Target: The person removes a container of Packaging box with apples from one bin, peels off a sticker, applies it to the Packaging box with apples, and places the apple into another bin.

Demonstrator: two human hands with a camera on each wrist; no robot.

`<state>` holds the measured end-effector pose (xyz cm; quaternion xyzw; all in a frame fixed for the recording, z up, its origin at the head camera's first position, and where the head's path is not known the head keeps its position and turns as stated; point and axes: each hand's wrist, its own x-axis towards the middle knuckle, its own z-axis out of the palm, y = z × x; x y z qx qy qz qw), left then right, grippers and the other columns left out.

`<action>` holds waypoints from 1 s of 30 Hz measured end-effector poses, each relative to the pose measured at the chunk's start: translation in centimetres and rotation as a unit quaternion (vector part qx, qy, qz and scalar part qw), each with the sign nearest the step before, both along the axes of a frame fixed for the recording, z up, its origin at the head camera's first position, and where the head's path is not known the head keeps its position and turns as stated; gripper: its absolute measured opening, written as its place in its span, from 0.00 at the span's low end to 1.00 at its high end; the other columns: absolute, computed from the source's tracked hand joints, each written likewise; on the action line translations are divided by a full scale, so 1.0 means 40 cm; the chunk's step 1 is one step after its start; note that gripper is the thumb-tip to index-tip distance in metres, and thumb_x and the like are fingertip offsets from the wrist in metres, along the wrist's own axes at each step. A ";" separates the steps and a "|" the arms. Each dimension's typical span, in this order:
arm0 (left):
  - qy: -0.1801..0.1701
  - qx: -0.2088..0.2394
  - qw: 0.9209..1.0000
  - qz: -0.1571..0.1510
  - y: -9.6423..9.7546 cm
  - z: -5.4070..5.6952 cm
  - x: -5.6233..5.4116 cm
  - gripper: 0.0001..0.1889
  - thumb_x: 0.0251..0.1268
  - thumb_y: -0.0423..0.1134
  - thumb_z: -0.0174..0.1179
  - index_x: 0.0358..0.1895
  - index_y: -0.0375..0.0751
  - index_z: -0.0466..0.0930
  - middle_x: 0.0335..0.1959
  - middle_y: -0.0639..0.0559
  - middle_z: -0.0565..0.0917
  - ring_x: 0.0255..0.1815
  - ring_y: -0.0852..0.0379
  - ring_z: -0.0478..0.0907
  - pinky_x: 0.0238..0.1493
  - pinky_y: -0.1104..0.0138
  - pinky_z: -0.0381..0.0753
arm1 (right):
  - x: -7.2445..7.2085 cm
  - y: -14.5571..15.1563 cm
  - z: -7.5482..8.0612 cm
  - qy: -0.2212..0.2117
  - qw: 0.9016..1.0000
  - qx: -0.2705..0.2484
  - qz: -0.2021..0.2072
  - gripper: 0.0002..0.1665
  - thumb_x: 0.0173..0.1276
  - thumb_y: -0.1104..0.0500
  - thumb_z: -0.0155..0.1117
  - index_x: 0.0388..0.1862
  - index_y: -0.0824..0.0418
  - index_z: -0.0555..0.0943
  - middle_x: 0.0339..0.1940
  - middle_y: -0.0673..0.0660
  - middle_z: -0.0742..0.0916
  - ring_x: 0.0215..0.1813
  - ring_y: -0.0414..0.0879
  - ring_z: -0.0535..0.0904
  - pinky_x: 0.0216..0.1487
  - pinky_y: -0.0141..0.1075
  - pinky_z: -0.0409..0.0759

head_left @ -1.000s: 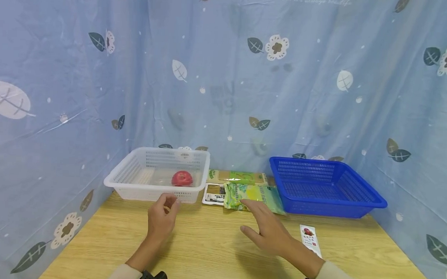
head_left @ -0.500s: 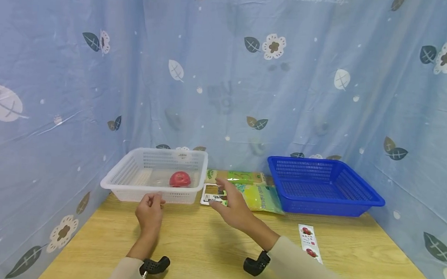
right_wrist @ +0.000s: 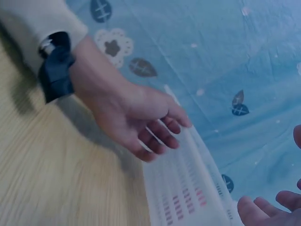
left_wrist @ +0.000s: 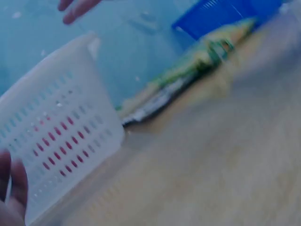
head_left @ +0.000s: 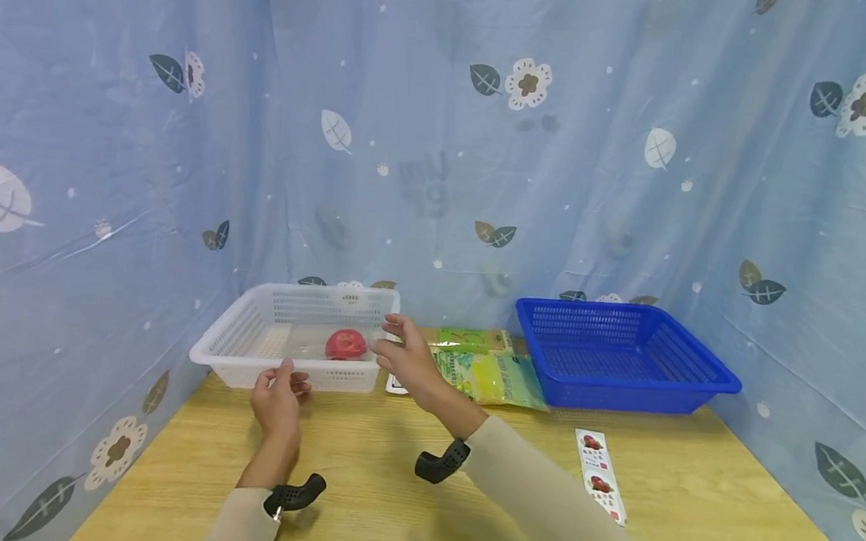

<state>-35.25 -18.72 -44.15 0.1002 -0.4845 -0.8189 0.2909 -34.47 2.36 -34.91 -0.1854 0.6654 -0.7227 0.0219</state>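
In the head view a white plastic basket [head_left: 272, 360] stands at the left, with a red round fruit [head_left: 346, 345] and clear plastic beside it inside. My left hand [head_left: 278, 396] is at the basket's front wall, thumb by the rim and fingers loosely bent. The right wrist view catches that left hand [right_wrist: 141, 115] from the side, with nothing in its grasp. My right hand [head_left: 408, 361] hovers at the basket's right end, fingers spread and slightly bent, holding nothing. Its fingertips overlap the right rim near the fruit.
A blue basket [head_left: 629, 397] stands back right. Between the baskets lie a green and yellow packet [head_left: 497, 378], a flat green and brown package [head_left: 473, 340] and a white-edged item [head_left: 396, 384]. A strip of fruit stickers [head_left: 601, 475] lies front right on the wooden table [head_left: 368, 475].
My right hand has moved left from over the green packet to the white basket's right end. The left hand has shifted slightly left along the basket's front, its thumb now up by the rim.
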 end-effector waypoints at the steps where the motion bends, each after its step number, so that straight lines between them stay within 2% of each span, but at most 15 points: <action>1: 0.012 0.025 1.000 -0.010 -0.004 0.002 -0.001 0.13 0.76 0.42 0.59 0.40 0.38 0.66 0.23 0.51 0.84 0.22 0.59 0.82 0.28 0.66 0.88 | -0.007 -0.017 0.004 -0.016 1.000 -0.019 0.007 0.37 0.73 0.59 0.62 0.77 0.62 0.60 0.76 0.63 0.68 0.73 0.61 0.70 0.70 0.53 0.73; 4: 0.054 0.096 0.993 -0.047 -0.013 0.011 -0.005 0.13 0.75 0.36 0.59 0.43 0.39 0.62 0.28 0.47 0.82 0.27 0.54 0.84 0.39 0.61 0.90 | -0.032 -0.064 0.015 -0.059 0.995 -0.071 0.024 0.38 0.73 0.60 0.62 0.77 0.60 0.59 0.77 0.63 0.67 0.76 0.62 0.65 0.72 0.60 0.68; 6: 0.071 0.122 0.988 -0.068 -0.016 0.017 -0.007 0.12 0.75 0.33 0.58 0.46 0.38 0.61 0.30 0.45 0.81 0.29 0.53 0.86 0.45 0.57 0.89 | -0.048 -0.089 0.021 -0.082 0.990 -0.105 0.038 0.39 0.74 0.59 0.62 0.78 0.58 0.57 0.78 0.63 0.65 0.78 0.62 0.60 0.74 0.65 0.62; 9: 0.076 0.147 0.982 -0.085 -0.014 0.025 -0.006 0.11 0.77 0.32 0.54 0.50 0.37 0.60 0.31 0.44 0.80 0.29 0.52 0.87 0.46 0.54 0.88 | -0.078 -0.117 0.021 -0.099 0.985 -0.133 0.047 0.40 0.74 0.58 0.61 0.79 0.57 0.56 0.77 0.62 0.67 0.79 0.61 0.59 0.76 0.68 0.54; 11: 0.075 0.158 0.980 -0.093 -0.013 0.027 -0.003 0.10 0.78 0.32 0.52 0.52 0.38 0.60 0.32 0.44 0.79 0.29 0.51 0.87 0.45 0.54 0.88 | -0.097 -0.131 0.019 -0.105 0.984 -0.136 0.043 0.40 0.74 0.57 0.61 0.79 0.59 0.55 0.75 0.63 0.69 0.77 0.61 0.62 0.76 0.66 0.54; 14: 0.081 0.179 0.974 -0.110 -0.006 0.031 -0.002 0.11 0.78 0.31 0.52 0.51 0.39 0.58 0.33 0.43 0.79 0.29 0.49 0.88 0.45 0.52 0.87 | -0.132 -0.136 0.016 -0.114 0.986 -0.121 -0.011 0.43 0.73 0.55 0.62 0.80 0.61 0.55 0.71 0.63 0.74 0.72 0.61 0.69 0.75 0.64 0.61; 16: 0.093 0.192 0.971 -0.108 -0.006 0.034 0.000 0.12 0.77 0.31 0.53 0.50 0.37 0.58 0.33 0.41 0.79 0.29 0.48 0.88 0.44 0.52 0.87 | -0.153 -0.143 0.016 -0.128 0.984 -0.108 -0.054 0.45 0.72 0.53 0.63 0.80 0.62 0.55 0.69 0.63 0.75 0.70 0.61 0.71 0.73 0.63 0.66; 19: 0.111 0.204 0.968 -0.094 -0.016 0.038 0.005 0.15 0.75 0.30 0.56 0.50 0.36 0.57 0.32 0.40 0.78 0.27 0.47 0.88 0.43 0.51 0.86 | -0.172 -0.167 0.016 -0.145 0.982 -0.070 -0.100 0.40 0.72 0.51 0.64 0.77 0.61 0.60 0.62 0.61 0.78 0.66 0.61 0.75 0.68 0.61 0.73; 23: 0.110 0.211 0.968 -0.083 -0.019 0.032 0.011 0.18 0.73 0.30 0.58 0.52 0.38 0.57 0.32 0.41 0.77 0.27 0.47 0.87 0.41 0.52 0.87 | -0.186 -0.204 0.008 -0.141 0.982 0.033 -0.121 0.19 0.73 0.53 0.63 0.58 0.59 0.78 0.49 0.58 0.85 0.58 0.60 0.81 0.61 0.57 0.80; 25: 0.109 0.214 0.968 -0.075 -0.009 0.025 0.011 0.18 0.73 0.30 0.59 0.53 0.38 0.57 0.33 0.41 0.76 0.26 0.47 0.87 0.40 0.52 0.87 | -0.195 -0.212 -0.001 -0.147 0.975 0.093 -0.136 0.12 0.71 0.54 0.65 0.49 0.57 0.82 0.45 0.55 0.86 0.53 0.56 0.82 0.59 0.54 0.81; 26: 0.111 0.215 0.968 -0.070 -0.001 0.022 0.009 0.18 0.73 0.30 0.59 0.53 0.38 0.57 0.34 0.41 0.76 0.25 0.47 0.86 0.39 0.52 0.87 | -0.197 -0.212 -0.004 -0.150 0.972 0.114 -0.141 0.11 0.71 0.55 0.65 0.48 0.57 0.83 0.44 0.54 0.86 0.52 0.55 0.82 0.59 0.54 0.81; 27: 0.114 0.216 0.967 -0.068 0.008 0.018 0.007 0.18 0.73 0.29 0.59 0.53 0.38 0.57 0.34 0.41 0.75 0.25 0.47 0.86 0.38 0.52 0.87 | -0.201 -0.209 -0.007 -0.153 0.967 0.138 -0.151 0.13 0.70 0.55 0.66 0.50 0.58 0.82 0.45 0.55 0.85 0.51 0.53 0.81 0.59 0.52 0.80; 30: 0.117 0.210 0.968 -0.065 0.016 0.010 0.010 0.17 0.74 0.29 0.58 0.51 0.37 0.56 0.33 0.41 0.75 0.24 0.46 0.86 0.38 0.51 0.87 | -0.201 -0.219 -0.016 -0.147 0.945 0.238 -0.172 0.32 0.68 0.54 0.64 0.67 0.67 0.72 0.52 0.59 0.83 0.51 0.52 0.77 0.60 0.49 0.79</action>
